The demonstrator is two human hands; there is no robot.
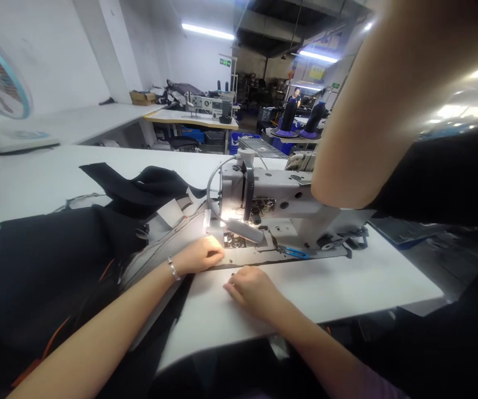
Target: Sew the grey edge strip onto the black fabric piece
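Seemingly soft and floppy, best taken by its edge, black fabric [47, 249] drapes at frame left as your left hand [199, 256] and right hand [258, 288] curl narrow at center, their hold unclear.

A fan [1, 77] stands left; a cardboard box [143, 98] sits farther back.
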